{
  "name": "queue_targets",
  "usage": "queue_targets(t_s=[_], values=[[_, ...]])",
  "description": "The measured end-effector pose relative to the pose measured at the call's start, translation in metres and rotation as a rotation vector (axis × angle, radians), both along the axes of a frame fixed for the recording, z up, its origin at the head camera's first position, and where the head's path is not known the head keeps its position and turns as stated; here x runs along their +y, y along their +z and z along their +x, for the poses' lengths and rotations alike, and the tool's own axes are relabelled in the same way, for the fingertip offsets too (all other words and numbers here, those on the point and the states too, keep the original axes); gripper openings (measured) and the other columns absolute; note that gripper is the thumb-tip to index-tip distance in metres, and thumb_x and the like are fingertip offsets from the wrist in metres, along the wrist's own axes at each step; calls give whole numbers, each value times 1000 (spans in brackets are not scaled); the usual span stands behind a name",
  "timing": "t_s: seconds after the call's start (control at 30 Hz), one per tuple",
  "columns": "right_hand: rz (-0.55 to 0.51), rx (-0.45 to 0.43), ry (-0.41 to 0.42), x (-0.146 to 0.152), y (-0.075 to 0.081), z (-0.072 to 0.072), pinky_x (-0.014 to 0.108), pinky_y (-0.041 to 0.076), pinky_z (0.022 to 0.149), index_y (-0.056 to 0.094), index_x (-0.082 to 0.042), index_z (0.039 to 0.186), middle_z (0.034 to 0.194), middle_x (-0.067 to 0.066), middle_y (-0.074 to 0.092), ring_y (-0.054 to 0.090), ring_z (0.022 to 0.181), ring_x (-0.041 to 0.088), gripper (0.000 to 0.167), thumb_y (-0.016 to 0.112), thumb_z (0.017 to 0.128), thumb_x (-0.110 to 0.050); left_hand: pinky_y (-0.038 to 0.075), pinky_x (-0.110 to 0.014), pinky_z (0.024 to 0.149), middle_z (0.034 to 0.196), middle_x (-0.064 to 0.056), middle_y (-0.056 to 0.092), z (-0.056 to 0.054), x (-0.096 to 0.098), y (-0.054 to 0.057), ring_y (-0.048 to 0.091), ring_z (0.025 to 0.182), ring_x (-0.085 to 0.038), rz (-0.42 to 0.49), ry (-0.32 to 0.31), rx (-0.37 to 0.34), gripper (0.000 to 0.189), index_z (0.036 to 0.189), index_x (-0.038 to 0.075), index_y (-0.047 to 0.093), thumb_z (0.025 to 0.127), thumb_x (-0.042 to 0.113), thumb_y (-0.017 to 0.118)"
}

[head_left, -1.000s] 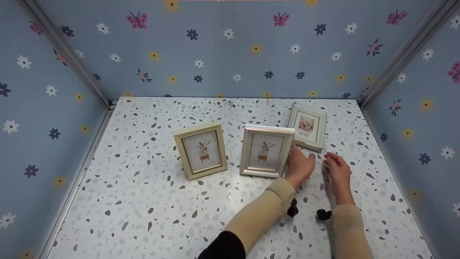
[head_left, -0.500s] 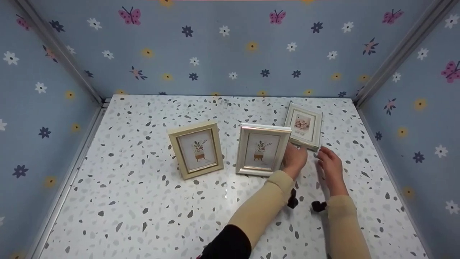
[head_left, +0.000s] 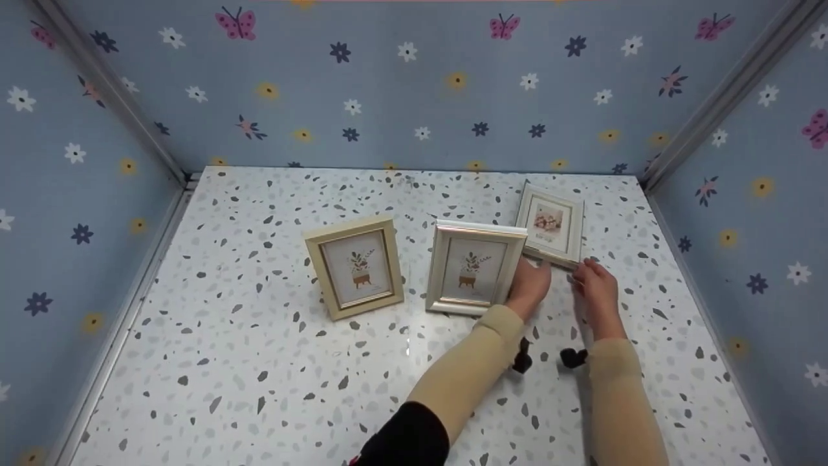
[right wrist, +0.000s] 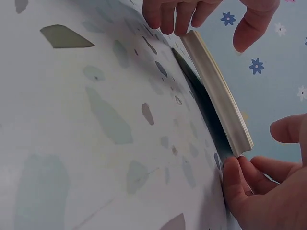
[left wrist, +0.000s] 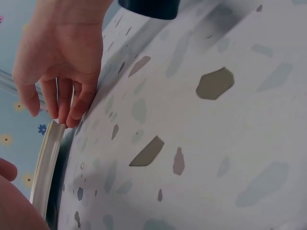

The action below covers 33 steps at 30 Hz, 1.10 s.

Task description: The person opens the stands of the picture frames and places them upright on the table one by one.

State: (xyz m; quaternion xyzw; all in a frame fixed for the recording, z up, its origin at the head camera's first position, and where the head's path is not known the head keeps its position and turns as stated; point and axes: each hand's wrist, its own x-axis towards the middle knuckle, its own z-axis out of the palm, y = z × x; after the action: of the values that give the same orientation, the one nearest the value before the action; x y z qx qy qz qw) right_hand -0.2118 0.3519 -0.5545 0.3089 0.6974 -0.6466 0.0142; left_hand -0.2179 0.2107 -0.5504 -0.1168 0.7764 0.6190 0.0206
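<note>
In the head view a cream picture frame (head_left: pixel 550 228) with a pink flower picture lies face up at the back right. My left hand (head_left: pixel 530 283) is at its near left corner, partly hidden behind a standing silver-cream frame (head_left: pixel 475 268). Fingertips of my right hand (head_left: pixel 598 294) touch the near right corner. In the right wrist view the lying frame's edge (right wrist: pixel 218 93) runs between both hands, tilted a little with a dark gap beneath. My right fingers (right wrist: pixel 240 177) meet one end, the left fingertips (right wrist: pixel 184 24) the other. Both thumbs stand apart from it.
A gold-cream picture frame (head_left: pixel 356 268) with a plant picture stands left of the middle one. Speckled white tabletop (head_left: pixel 272 362) lies around them. Blue flowered walls (head_left: pixel 414 84) close the back and sides. Black wrist devices (head_left: pixel 572 357) sit inside the forearms.
My right hand has moved forward and left to the lying frame's near right corner. My left hand has drawn slightly further behind the middle frame. The standing frames stay put; the view shifts slightly.
</note>
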Motion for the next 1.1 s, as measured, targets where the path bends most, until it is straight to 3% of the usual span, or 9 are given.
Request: queue_targets(t_s=[0.2,0.3,0.47,0.6,0.7,0.8,0.93,1.1], values=[[17,-13,36,12,1,0,28,38,109,35,-12,155,155,11,39,45,132,18,55,47,105,-32,25,-33,117,159,-6,31,3,2,1,26,146,-18,-50,16,22,72,157,11,27,96,23,63],[44,-19,26,17,-1,1,26,41,105,40,-9,152,152,10,42,48,127,15,55,48,105,-35,23,-31,117,159,-3,31,4,1,-1,26,146,-15,-66,20,35,71,157,15,26,96,23,62],[25,0,-67,25,-1,4,22,49,91,55,-3,139,130,8,54,55,104,8,50,60,100,-34,21,-31,118,160,-3,29,7,0,-4,24,146,-14,-25,9,44,68,158,14,23,99,21,57],[-49,2,-112,30,-2,7,22,54,82,61,-5,118,109,4,58,59,91,8,32,67,97,-28,28,-35,116,154,-10,38,7,1,-6,32,143,-20,26,15,20,57,152,7,33,101,21,55],[-76,3,-112,34,-3,11,22,55,80,61,-7,110,102,1,58,60,87,8,22,68,96,-24,36,-36,111,144,-13,48,7,2,-8,42,137,-23,59,28,2,45,142,3,44,101,20,54],[-64,26,-113,36,-6,15,21,55,78,63,-5,107,98,-1,61,61,85,7,19,69,96,-20,48,-36,97,123,-13,60,6,4,-9,58,117,-23,102,34,-11,34,132,2,50,102,17,55],[-53,40,-133,38,-9,22,20,55,76,66,-4,105,96,-3,62,61,84,6,17,70,95,-18,52,-32,79,103,-6,61,7,6,-9,61,92,-17,128,31,-33,23,123,6,53,102,16,56],[-14,44,-139,38,-7,31,21,54,81,65,-6,108,103,-1,62,62,91,7,20,70,95,-20,51,-33,87,111,-7,61,7,6,-7,60,100,-17,149,57,-16,17,116,6,56,101,13,57]])
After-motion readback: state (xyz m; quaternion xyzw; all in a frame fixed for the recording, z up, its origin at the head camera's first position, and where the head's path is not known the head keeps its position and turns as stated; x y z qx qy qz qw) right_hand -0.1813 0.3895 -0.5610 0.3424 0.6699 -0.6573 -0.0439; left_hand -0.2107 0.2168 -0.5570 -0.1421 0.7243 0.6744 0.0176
